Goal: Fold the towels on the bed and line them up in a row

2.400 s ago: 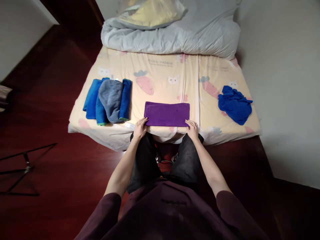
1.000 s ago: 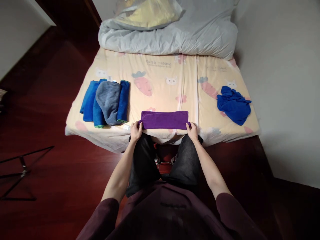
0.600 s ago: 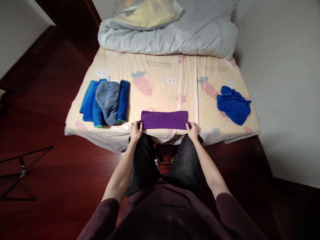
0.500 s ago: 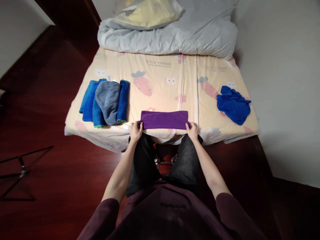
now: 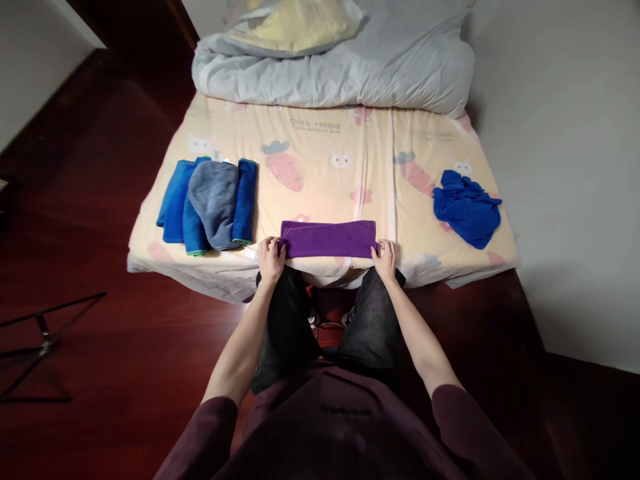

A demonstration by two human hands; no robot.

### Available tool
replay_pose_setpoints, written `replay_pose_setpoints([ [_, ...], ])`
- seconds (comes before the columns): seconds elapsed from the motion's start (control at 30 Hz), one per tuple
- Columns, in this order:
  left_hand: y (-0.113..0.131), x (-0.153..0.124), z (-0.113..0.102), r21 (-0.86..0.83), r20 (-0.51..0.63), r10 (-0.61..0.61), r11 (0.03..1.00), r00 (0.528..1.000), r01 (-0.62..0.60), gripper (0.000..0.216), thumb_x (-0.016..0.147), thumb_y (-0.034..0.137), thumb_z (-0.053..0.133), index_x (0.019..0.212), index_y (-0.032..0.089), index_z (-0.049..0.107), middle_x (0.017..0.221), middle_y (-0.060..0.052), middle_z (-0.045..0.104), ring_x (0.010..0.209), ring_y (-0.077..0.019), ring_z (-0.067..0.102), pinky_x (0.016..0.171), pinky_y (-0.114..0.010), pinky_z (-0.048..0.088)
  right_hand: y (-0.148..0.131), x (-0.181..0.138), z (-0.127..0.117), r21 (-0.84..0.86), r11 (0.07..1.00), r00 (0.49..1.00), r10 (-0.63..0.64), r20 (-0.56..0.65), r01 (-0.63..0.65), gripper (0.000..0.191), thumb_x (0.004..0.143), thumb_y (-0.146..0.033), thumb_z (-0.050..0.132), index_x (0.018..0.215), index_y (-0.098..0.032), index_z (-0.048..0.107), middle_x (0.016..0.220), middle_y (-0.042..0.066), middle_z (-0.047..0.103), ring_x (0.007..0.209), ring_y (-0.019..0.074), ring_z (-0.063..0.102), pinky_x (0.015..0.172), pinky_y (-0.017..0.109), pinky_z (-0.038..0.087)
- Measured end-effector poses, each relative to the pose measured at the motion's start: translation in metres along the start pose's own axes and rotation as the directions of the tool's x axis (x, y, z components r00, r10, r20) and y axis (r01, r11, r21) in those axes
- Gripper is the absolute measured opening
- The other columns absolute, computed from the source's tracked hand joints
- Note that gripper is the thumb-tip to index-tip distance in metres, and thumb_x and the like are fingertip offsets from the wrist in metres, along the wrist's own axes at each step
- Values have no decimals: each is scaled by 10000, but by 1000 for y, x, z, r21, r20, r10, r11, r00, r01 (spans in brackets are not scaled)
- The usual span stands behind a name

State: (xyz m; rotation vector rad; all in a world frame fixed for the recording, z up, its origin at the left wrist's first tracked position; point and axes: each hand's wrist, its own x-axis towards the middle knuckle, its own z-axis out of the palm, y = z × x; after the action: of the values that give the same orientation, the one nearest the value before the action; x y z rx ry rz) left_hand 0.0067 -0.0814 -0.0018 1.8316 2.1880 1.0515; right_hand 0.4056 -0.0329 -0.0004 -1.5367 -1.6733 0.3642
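Your L hand (image 5: 271, 262) pinches folded purple cloth (image 5: 328, 240) at its L end, your R hand (image 5: 385, 262) the R end; it's ctr frame, on bed (image 5: 320, 190) nr front edge.

Left hand (image 5: 271, 263) and right hand (image 5: 385, 263) sit level, well apart — fingers (image 5: 266, 245) bent.

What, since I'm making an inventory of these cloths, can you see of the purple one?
The purple cloth is plain and soft-looking, folded into a long, narrow rectangle whose long side runs left to right. Layers show along its far edge, not quite lined up. It lies on the patterned sheet, close to the sheet's near edge. The left hand touches its left end and the right hand its right end, both toward the near corners.
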Motion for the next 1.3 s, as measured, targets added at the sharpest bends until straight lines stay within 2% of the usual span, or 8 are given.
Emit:
replay_pose_setpoints([
  [0.13, 3, -1, -3, -72, 92, 160, 986, 983, -154, 336, 1006, 225, 464, 1239, 284, 699, 1446, -78, 616, 1403, -291, 495, 1165, -519, 402, -5, -3, -4, -41, 993, 992, -105, 64, 108, 256, 961, -222, 533, 1116, -243, 736, 1242, 114, 686, 1222, 292, 588, 1130, 500, 454],
  [0.23, 1, -1, -3, -134, 175, 236, 968, 956, -214, 433, 978, 146, 429, 1289, 287, 694, 1468, -54, 621, 1467, -266, 454, 1193, -550, 390, -6, -5, -6, -53, 982, 974, -173, 146, 182, 356, 934, -115, 491, 1070, -274, 780, 1238, 60, 736, 1210, 292, 594, 1115, 528, 450],
  [0.4, -6, 3, 1, -191, 269, 321, 942, 908, -277, 570, 888, 68, 417, 1361, 265, 665, 1495, -45, 601, 1512, -236, 416, 1248, -561, 344, -4, -5, -6, -91, 962, 954, -237, 182, 256, 460, 894, -56, 455, 1111, -281, 792, 1245, 8, 758, 1206, 276, 624, 1081, 537, 473],
  [0.6, -2, 5, 2, -198, 296, 310, 945, 903, -260, 550, 918, 134, 419, 1423, 237, 612, 1517, -70, 579, 1495, -239, 443, 1270, -565, 308, -6, -4, -5, -79, 963, 947, -233, 222, 256, 489, 864, -68, 473, 1203, -264, 767, 1322, 9, 726, 1306, 271, 597, 1134, 542, 451],
  [0.73, 5, 5, -3, -183, 300, 286, 954, 910, -239, 493, 958, 296, 519, 1443, 248, 587, 1533, -82, 562, 1490, -272, 446, 1268, -567, 304, -10, -5, -7, -47, 964, 935, -242, 261, 263, 500, 838, -96, 515, 1262, -243, 736, 1384, 31, 691, 1397, 276, 544, 1176, 552, 415],
  [0.83, 5, 5, -3, -184, 301, 296, 951, 906, -250, 568, 914, 354, 608, 1470, 246, 556, 1558, -89, 533, 1493, -300, 435, 1264, -562, 309, -12, -6, -8, -46, 958, 924, -258, 282, 282, 527, 818, -118, 553, 1316, -217, 696, 1435, 54, 655, 1410, 278, 537, 1192, 533, 400],
  [1.13, -2, 7, 1, -215, 297, 298, 946, 907, -241, 671, 765, 104, 544, 1425, 212, 596, 1550, -87, 543, 1495, -280, 434, 1263, -537, 325, -7, -4, -5, -73, 963, 937, -231, 261, 258, 600, 754, -26, 519, 1307, -214, 657, 1427, 61, 658, 1402, 240, 549, 1187, 467, 410],
  [1.3, -7, 8, 1, -284, 231, 265, 939, 936, -196, 668, 723, 53, 486, 1355, 206, 642, 1470, -96, 616, 1451, -270, 495, 1258, -535, 340, -4, -1, -5, -22, 977, 951, -199, 236, 210, 530, 811, -29, 474, 1255, -231, 683, 1373, 53, 693, 1373, 226, 575, 1176, 460, 419],
])
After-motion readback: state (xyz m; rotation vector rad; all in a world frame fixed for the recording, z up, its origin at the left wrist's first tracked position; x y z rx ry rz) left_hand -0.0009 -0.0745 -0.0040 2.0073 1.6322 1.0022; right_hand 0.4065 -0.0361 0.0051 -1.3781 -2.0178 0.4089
